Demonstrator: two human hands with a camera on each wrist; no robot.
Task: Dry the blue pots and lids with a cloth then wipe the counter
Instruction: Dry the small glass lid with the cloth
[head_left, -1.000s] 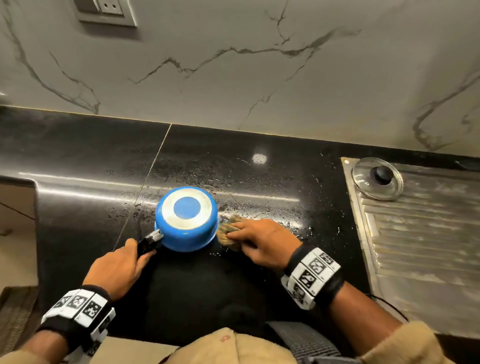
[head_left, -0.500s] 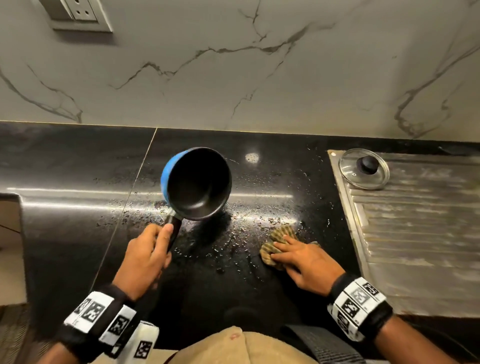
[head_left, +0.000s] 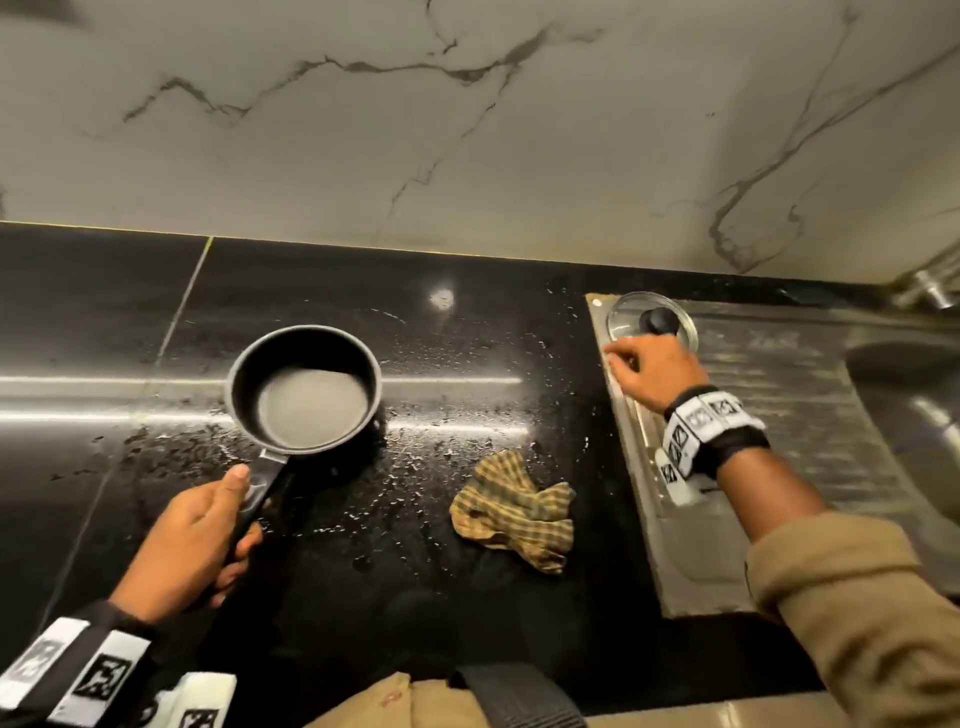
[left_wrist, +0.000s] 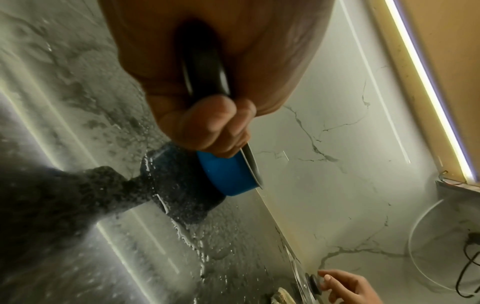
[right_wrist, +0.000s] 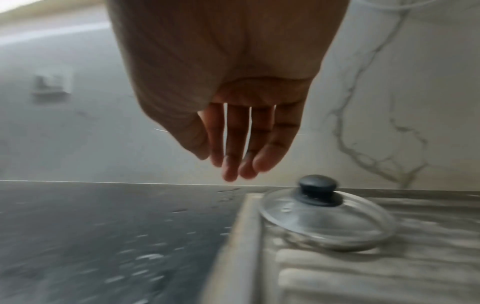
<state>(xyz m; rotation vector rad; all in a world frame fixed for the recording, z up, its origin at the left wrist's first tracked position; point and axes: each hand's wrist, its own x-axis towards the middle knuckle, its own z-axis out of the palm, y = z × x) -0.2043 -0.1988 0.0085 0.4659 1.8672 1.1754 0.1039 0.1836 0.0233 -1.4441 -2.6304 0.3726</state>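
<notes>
The blue pot (head_left: 304, 387) stands upright on the wet black counter (head_left: 467, 364), its dark inside facing up; its blue wall (left_wrist: 226, 176) shows in the left wrist view. My left hand (head_left: 197, 540) grips the pot's black handle (head_left: 260, 499). A checked cloth (head_left: 514, 512) lies crumpled on the counter, held by nobody. The glass lid (head_left: 652, 322) with a black knob (right_wrist: 318, 185) rests on the steel drainboard (head_left: 779, 415). My right hand (head_left: 654, 371) hovers just in front of the lid, fingers (right_wrist: 233, 148) straight and holding nothing.
Water drops cover the counter around the pot and cloth. The sink basin (head_left: 909, 384) lies at the far right, with a tap (head_left: 930, 291) above it. A marble wall (head_left: 467, 130) backs the counter. The counter's front edge runs close to my body.
The pot went from upside down, through a tilt, to upright on the counter. My right hand let go of the cloth and moved right to the lid.
</notes>
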